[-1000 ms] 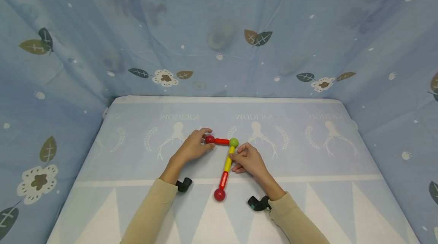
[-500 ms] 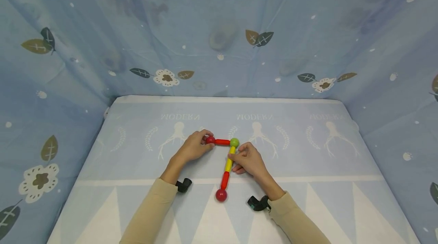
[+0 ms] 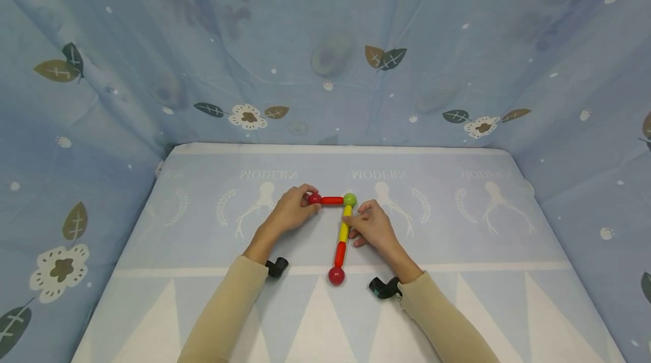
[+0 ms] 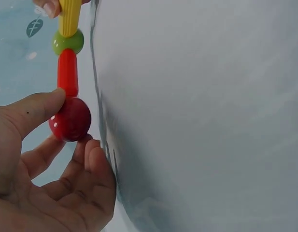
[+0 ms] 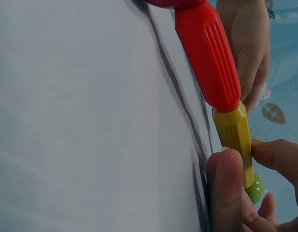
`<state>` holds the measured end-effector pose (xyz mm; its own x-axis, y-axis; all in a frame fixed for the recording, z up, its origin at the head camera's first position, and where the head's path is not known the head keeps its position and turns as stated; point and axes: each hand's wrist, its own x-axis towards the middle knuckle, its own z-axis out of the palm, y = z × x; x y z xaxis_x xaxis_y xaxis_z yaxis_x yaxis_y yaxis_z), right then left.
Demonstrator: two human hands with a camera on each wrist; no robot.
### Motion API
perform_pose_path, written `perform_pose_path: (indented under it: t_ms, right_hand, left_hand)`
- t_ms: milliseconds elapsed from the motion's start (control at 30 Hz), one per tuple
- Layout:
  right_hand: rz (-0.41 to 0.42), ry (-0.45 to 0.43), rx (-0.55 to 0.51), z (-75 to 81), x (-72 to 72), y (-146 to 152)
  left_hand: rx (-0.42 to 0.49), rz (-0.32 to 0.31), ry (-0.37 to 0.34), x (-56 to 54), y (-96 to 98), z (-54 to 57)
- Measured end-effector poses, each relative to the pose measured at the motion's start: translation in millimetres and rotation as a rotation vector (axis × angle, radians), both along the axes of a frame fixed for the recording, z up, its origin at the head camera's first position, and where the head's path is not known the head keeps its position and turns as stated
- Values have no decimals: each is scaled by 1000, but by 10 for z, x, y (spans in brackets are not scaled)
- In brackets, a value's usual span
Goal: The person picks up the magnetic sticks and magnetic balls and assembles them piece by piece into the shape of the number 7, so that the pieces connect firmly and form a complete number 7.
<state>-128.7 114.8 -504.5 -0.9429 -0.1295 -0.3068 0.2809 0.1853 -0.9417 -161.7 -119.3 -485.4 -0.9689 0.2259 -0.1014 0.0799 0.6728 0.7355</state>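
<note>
A joined figure of magnetic rods and balls lies across the middle in the head view. My left hand (image 3: 291,211) pinches the red ball (image 4: 70,119) at its far left end, thumb on one side and fingers on the other. From that ball a red rod (image 3: 333,201) runs to a green ball (image 3: 350,199). A yellow rod (image 3: 345,225) leads from the green ball toward me, pinched between thumb and finger of my right hand (image 3: 375,227). Below it follow another red rod (image 5: 209,58) and a second red ball (image 3: 336,276), which no hand touches.
A patterned pale blue and white cover lies over the table (image 3: 458,238). Blue printed cloth (image 3: 325,57) hangs behind it and at both sides. Black wrist cameras (image 3: 277,267) sit at each sleeve cuff.
Both hands have shifted the joined figure a little away from me and slightly to the right. Its near red ball has swung rightward, so the long side stands straighter. Both grips stay the same.
</note>
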Motion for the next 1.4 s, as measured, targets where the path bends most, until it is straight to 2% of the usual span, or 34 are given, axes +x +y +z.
perform_pose_path:
  t_ms: [133,367,700,900,1033,1233,1400]
  right_hand:
    - [-29,8,26,2,-106,-1]
    - [-23,10,52,-5,-186,-29]
    - [-16,-5,53,-69,-259,1]
    - [-31,10,22,-133,-259,34]
    - [-32,34,29,-151,-252,49]
    - [-42,16,16,-153,-255,64]
    - [-40,-28,-46,-117,-232,112]
  left_hand:
    - [19,15,21,-89,22,1]
    - [5,40,-6,-169,15,-19]
    - [-8,55,-25,-174,4,-62]
    - [-48,0,-14,-191,-16,-87]
    - [-41,-26,-14,-204,-9,-89]
    - [-8,-3,-46,-196,-17,-110]
    - [0,54,-76,-120,-55,-92]
